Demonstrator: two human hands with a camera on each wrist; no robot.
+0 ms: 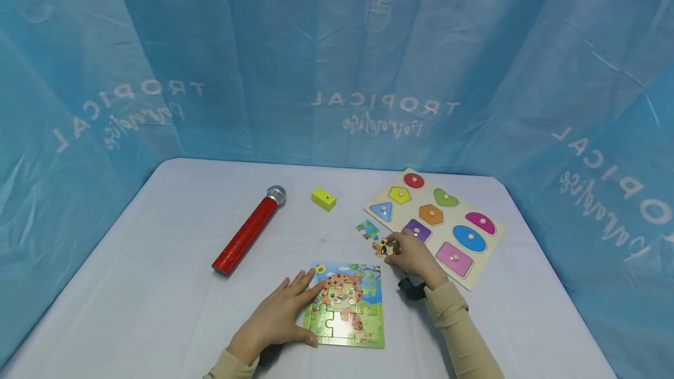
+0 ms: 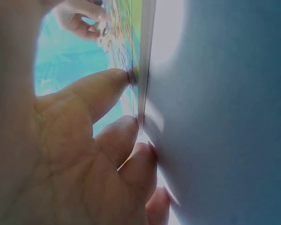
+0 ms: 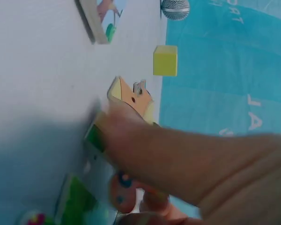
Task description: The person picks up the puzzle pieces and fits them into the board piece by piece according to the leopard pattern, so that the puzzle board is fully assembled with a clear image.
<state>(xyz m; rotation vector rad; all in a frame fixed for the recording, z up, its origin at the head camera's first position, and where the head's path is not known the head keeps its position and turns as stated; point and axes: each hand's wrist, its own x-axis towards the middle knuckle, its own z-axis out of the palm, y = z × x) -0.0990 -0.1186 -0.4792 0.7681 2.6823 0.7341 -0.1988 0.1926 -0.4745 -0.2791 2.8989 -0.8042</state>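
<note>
Head view: our right grip (image 1: 413,255) pinches a puzzle piece (image 1: 383,248); our left grip (image 1: 279,316), fingers spread, touches the jigsaw tray (image 1: 350,342).

1. Head view: bright, even light; small things look fairly crisp, and the blue curtain (image 1: 295,45) carries pale streaks of sheen at right.
2. Glare whitens the lower middle of the jigsaw puzzle (image 1: 344,300).
3. A soft shadow lies on the white tablecloth (image 1: 158,262) just left of the right sleeve (image 1: 466,332).
4. Left wrist view: strong contrast. The cloth falls into dim blue-grey, except for a blown-out patch near the top; the left hand (image 2: 89,150) darkens towards the left edge.
5. Right wrist view: hazy. The right hand (image 3: 166,164) is blurred; the jigsaw piece (image 3: 129,96) reads more clearly. Shadow spreads lower left.
</note>
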